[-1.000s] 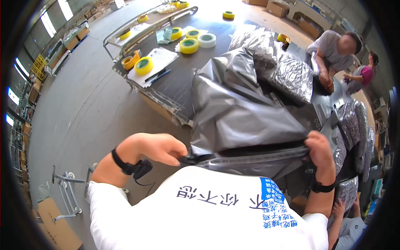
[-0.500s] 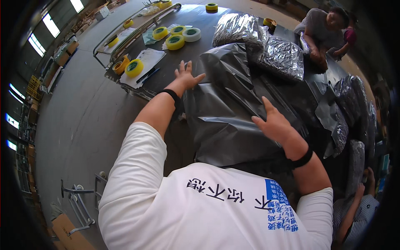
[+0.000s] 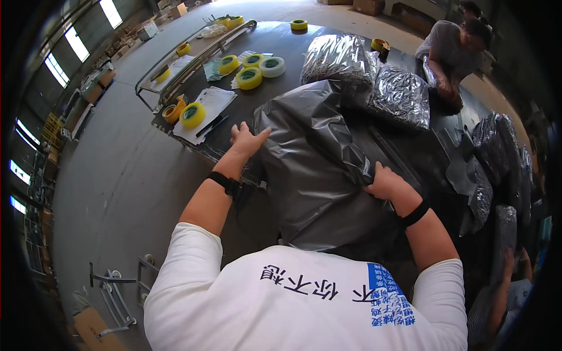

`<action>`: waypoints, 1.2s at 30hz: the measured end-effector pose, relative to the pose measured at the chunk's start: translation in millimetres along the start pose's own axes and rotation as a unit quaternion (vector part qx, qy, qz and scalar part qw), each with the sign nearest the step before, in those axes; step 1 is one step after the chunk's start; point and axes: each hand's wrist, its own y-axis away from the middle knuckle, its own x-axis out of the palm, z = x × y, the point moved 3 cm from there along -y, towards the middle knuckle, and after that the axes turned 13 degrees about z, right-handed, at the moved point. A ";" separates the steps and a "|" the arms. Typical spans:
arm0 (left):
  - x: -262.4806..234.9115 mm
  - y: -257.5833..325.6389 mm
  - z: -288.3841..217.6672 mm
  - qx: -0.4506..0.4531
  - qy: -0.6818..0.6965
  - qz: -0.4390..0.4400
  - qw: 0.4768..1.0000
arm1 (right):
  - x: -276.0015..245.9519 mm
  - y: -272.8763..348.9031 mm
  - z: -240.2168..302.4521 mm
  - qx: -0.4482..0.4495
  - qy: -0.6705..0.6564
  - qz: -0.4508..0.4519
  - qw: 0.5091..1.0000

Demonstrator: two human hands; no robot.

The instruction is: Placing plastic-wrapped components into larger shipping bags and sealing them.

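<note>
A large, dark grey plastic bag point(image 3: 310, 175) lies wrinkled across the near side of the table in front of me. At its left edge is my left hand point(image 3: 249, 140), fingers spread, thumb against or just over the plastic. My right hand point(image 3: 387, 182) has its fingers curled on the bag's right edge, where the plastic bunches up. Just beyond the bag sit a silvery wrapped bundle point(image 3: 338, 58) and a second shiny bundle point(image 3: 400, 96).
Tape rolls point(image 3: 249, 78) and papers point(image 3: 213, 108) lie on the table's left part, beside a metal rail point(image 3: 196, 52). A co-worker point(image 3: 451, 52) leans over the far right side; another person's arm point(image 3: 500, 292) shows at lower right. More wrapped bundles point(image 3: 490, 143) stand at right.
Both hands have come nearer to me. The right hand has closed on the bag's edge, and the left has moved to its left side. The bag's far end has been drawn nearer.
</note>
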 end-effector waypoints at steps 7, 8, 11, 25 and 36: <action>35.4 -42.9 -102.4 0.192 -0.261 0.106 0.940 | 21.8 29.1 155.1 -0.201 0.238 -0.085 0.946; 45.2 -45.0 -110.5 0.202 -0.286 0.120 0.929 | 29.4 14.4 153.1 -0.162 0.211 -0.084 0.960; 75.6 -41.5 -118.1 0.170 -0.294 0.200 0.919 | 36.1 -20.3 118.2 -0.068 0.111 -0.075 0.989; 123.6 -52.2 -125.4 0.102 -0.359 0.252 0.893 | 12.4 -36.9 103.5 -0.070 0.069 -0.018 0.995; 74.8 -74.3 -110.8 0.094 -0.361 0.128 0.919 | -46.7 -106.5 151.7 -0.176 0.252 -0.165 0.937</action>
